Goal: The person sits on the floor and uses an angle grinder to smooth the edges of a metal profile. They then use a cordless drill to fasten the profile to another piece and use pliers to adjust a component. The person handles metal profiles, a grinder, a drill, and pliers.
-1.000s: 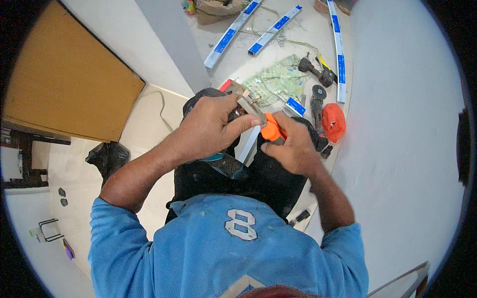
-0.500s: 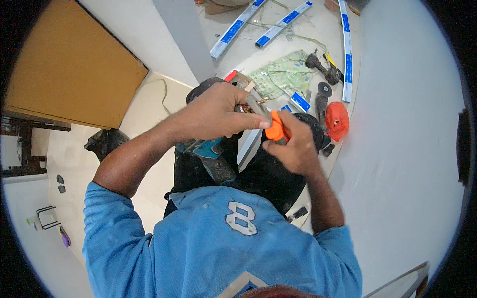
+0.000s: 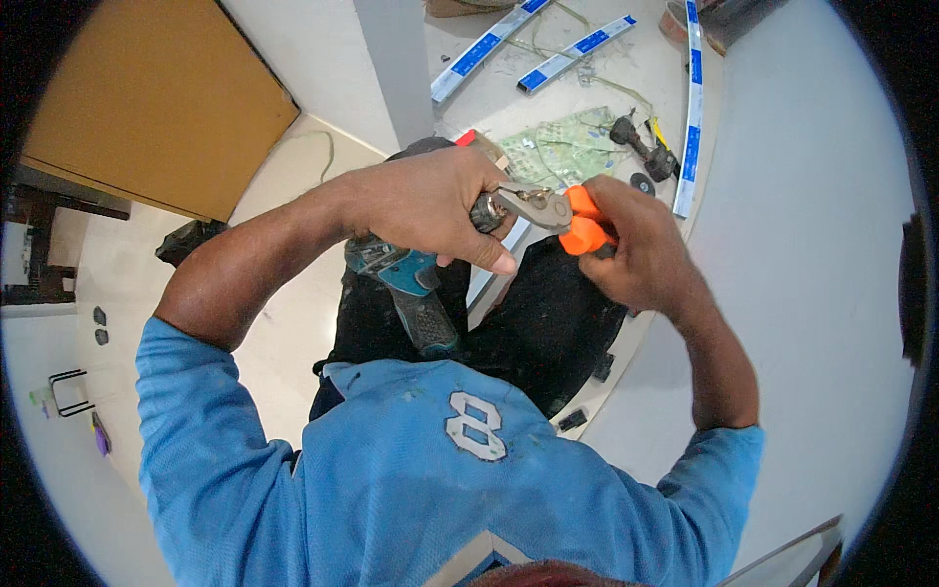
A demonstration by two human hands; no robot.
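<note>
A pair of pliers (image 3: 536,206) with bright orange grips is held by my right hand (image 3: 641,245), fingers closed around the handles. Its grey jaws point left and meet, or nearly meet, a dark metal chuck (image 3: 485,212). My left hand (image 3: 430,207) curls over the front of a teal and black cordless drill (image 3: 416,276), its thumb stretched out below the chuck. The fingers underneath are hidden. The drill rests across my black-trousered lap with its grip (image 3: 425,318) toward my shirt. I cannot make out exactly what the jaws grip.
Beyond my knees, metal profiles with blue labels (image 3: 577,54) lie on the pale floor near a patterned green sheet (image 3: 567,147). A second dark power tool (image 3: 641,147) lies by the right wall (image 3: 812,245). A brown panel (image 3: 156,98) stands at left beside a black bag (image 3: 186,240).
My right hand has moved right with the pliers, and their jaws now show fully. My left thumb has come away from the pliers and dropped lower. The chuck is more exposed.
</note>
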